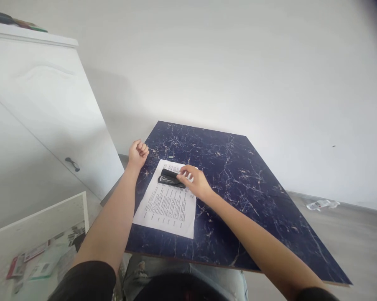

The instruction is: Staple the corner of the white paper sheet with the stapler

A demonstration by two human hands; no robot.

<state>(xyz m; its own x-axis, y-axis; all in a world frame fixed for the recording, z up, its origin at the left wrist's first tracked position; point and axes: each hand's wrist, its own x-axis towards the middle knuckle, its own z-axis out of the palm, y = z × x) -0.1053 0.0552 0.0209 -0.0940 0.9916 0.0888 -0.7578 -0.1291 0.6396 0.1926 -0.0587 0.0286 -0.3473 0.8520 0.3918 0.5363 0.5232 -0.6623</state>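
Note:
A black stapler [171,178] lies across the upper part of a printed sheet of paper [166,211], its top arm and base spread slightly apart. My right hand [196,180] has its thumb and fingers closed on the stapler's right end. Beyond the paper's top edge sits a tiny greyish strip [171,157], too small to name for certain. My left hand [138,154] rests at the table's left edge with its fingers curled into a loose fist. Nothing shows between those fingers.
The paper lies on a dark blue marbled table [232,179]. Left of it stands a white cabinet [50,113] with a dark handle. An open white box [34,211] at lower left holds several packages. Crumpled clear plastic [322,205] lies on the floor by the wall.

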